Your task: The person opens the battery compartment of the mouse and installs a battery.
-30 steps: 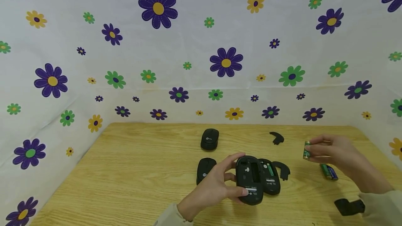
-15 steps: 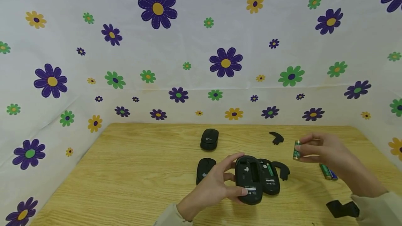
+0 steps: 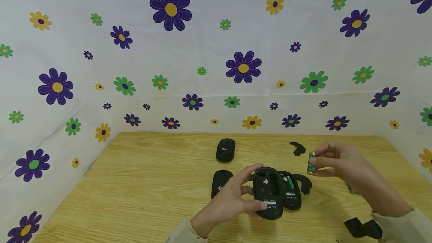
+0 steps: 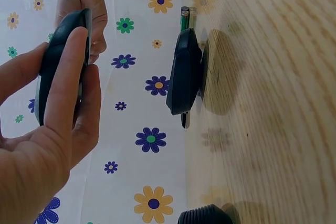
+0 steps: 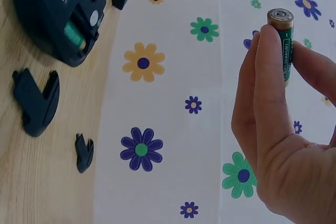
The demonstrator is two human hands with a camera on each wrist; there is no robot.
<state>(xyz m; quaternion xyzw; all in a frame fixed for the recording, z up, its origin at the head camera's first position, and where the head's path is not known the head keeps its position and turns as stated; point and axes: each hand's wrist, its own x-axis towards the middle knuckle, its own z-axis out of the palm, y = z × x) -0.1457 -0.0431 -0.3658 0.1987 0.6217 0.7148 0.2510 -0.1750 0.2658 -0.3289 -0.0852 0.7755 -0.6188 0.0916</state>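
Observation:
My left hand [image 3: 233,198] grips a black computer mouse [image 3: 269,215] by its sides, its underside and open battery slot facing up toward the head camera. Between thumb and fingers, my right hand [image 3: 347,164] pinches a green battery [image 3: 311,163], held upright to the right of that mouse. The right wrist view shows the metal end of the battery [image 5: 284,38] above the fingertips. Partly behind the held mouse, a second upturned mouse [image 3: 293,194] lies on the table with a green battery [image 3: 291,182] in its slot.
Two black mice, one farther back [image 3: 225,150] and one nearer [image 3: 221,183], stand left of centre on the wooden table [image 3: 145,190]. Loose black covers lie at the back [image 3: 298,148], middle [image 3: 305,183] and front right [image 3: 362,228]. Another battery [image 3: 351,189] shows under the right forearm.
My right hand has moved left with the battery, closer to the held mouse. The left hand and its mouse have stayed in place. The forearm now hides more of the loose batteries.

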